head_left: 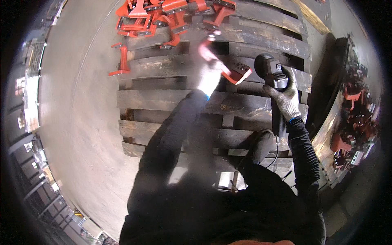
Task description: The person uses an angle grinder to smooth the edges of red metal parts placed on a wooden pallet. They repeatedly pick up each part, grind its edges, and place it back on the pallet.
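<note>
No lettering, number or sign can be read, neither on the black angle grinder (pixel 276 74) within the right hand's (pixel 288 96) fingers nor on the red bracket (pixel 229 76) at the left hand's (pixel 210 77) fingertips.

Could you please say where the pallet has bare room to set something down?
Gapped bare slats lie between the lone red bracket and the left sleeve, and between that sleeve and the grinder. Red brackets crowd the upper left of the pallet.

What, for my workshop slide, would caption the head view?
Gloved left hand holds a bent red metal bracket; right hand, a black power tool.
</note>
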Motion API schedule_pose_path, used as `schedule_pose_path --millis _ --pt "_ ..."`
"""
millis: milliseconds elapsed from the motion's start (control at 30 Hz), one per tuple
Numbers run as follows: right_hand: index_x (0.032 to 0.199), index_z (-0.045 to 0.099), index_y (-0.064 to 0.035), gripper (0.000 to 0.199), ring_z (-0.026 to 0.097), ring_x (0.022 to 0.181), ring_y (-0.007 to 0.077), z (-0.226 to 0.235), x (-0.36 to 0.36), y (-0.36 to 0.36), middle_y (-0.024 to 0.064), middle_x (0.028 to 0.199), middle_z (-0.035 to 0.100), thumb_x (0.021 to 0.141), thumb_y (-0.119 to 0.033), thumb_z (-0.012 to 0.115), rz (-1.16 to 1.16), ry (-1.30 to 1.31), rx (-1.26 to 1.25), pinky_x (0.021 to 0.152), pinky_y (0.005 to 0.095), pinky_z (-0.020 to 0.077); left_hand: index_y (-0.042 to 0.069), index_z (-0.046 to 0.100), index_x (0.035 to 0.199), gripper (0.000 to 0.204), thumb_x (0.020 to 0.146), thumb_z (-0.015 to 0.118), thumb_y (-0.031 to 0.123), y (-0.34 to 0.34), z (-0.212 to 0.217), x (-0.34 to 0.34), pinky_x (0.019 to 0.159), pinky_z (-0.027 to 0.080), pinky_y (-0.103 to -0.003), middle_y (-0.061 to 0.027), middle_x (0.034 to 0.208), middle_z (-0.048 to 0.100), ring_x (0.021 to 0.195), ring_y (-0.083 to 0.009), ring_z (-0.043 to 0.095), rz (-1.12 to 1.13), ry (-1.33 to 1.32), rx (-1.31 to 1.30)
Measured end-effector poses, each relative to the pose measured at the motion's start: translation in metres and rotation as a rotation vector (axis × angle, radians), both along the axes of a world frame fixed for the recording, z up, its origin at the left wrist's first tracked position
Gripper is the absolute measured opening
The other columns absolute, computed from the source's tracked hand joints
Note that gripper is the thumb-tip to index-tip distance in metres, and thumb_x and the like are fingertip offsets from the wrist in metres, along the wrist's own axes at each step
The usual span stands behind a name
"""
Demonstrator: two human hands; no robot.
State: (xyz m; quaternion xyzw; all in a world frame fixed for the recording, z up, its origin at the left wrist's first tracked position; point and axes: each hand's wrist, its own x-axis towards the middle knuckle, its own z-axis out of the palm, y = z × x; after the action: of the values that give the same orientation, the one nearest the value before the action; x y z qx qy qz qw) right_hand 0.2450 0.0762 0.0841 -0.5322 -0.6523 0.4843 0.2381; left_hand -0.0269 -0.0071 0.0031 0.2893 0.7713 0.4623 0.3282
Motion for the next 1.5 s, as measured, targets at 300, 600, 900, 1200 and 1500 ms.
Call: schedule_pose_path --millis 300,600,900,1200,1500 --pt "0.142 0.052 -0.0069 0.088 0.068 0.116 0.0285 -0.019 -0.025 0.041 0.0206 0.126 0.068 0.068 -0.035 0.092 0.139 -0.264 0.097 0.100 0.0382 0.0539 0.006 0.051 0.121 0.047 0.084 0.074 0.024 0.015 -0.045 0.026 0.077 0.056 -0.049 -0.0218 0.104 0.066 0.091 -0.0405 0.069 -0.148 0.593 0.135" --pt "0.136 0.054 -0.0063 0.072 0.069 0.111 0.0369 -0.050 -0.092 0.097 0.0218 0.116 0.070 0.077 -0.031 0.084 0.577 -0.423 0.240 0.095 0.0423 0.0546 0.007 0.056 0.117 0.045 0.080 0.077 0.022 0.006 -0.011 0.023 0.078 0.054 -0.050 -0.0177 0.099 0.068 0.092 -0.0411 0.066 -0.175 0.511 -0.099" --pt "0.133 0.062 -0.0145 0.049 0.063 0.119 0.0335 -0.085 -0.098 0.119 0.0188 0.129 0.061 0.088 -0.030 0.073 0.793 -0.595 0.336 0.102 0.0380 0.0510 0.005 0.057 0.111 0.039 0.080 0.076 0.019 0.001 -0.004 0.017 0.082 0.052 -0.051 -0.0177 0.097 0.067 0.095 -0.0408 0.065 -0.206 0.561 -0.040" --pt "0.135 0.055 -0.0122 0.059 0.066 0.098 0.0218 -0.086 -0.023 0.062 0.0118 0.111 0.069 0.084 -0.020 0.083 0.688 -0.235 0.152 0.086 0.0341 0.0557 0.005 0.057 0.109 0.037 0.083 0.074 0.025 0.002 -0.015 0.018 0.077 0.053 -0.051 -0.0176 0.088 0.067 0.088 -0.0406 0.066 -0.196 0.627 -0.062" --pt "0.136 0.046 -0.0013 0.079 0.072 0.087 0.0219 -0.093 0.018 0.004 0.0151 0.101 0.073 0.076 -0.024 0.091 0.329 -0.138 0.009 0.079 0.0345 0.0593 0.003 0.058 0.121 0.045 0.087 0.070 0.029 0.006 -0.014 0.021 0.080 0.054 -0.050 -0.0212 0.094 0.069 0.090 -0.0406 0.067 -0.231 0.625 -0.143"
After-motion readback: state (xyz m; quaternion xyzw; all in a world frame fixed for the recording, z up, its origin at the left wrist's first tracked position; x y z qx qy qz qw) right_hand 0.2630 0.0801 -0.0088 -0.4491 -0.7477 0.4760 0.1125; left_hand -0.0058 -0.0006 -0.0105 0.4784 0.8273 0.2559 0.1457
